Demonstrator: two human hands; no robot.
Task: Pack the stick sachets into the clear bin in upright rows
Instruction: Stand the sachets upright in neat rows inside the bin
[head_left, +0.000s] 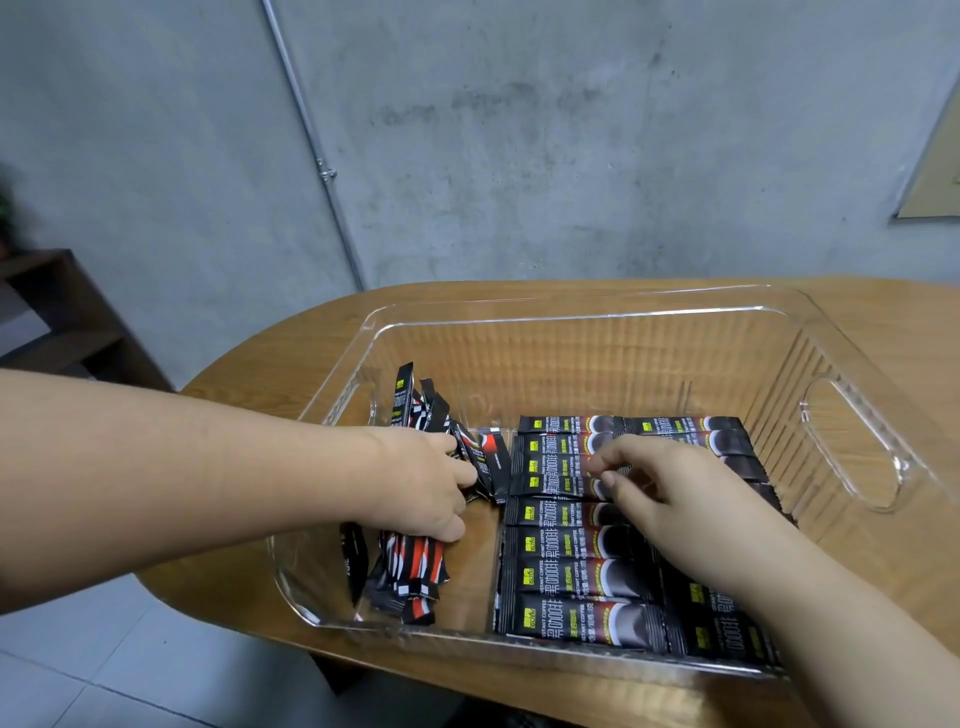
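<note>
The stick sachets (571, 551) lie flat in stacked rows on the right of the clear bin (597, 317); a leaning bundle (415, 561) stands at the left wall. My left hand (421, 488) has its fingers clamped on that bundle, and my right hand (670, 488) pinches a flat sachet. If I loosen the left, I expect the bundle to fan over. There is bare floor between the groups and open room behind. The bin's near corner overhangs the desk (249, 374).

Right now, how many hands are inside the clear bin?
2. The left hand grips the leaning sachets at the clear bin's left end; the right hand pinches the flat sachet stack.
</note>
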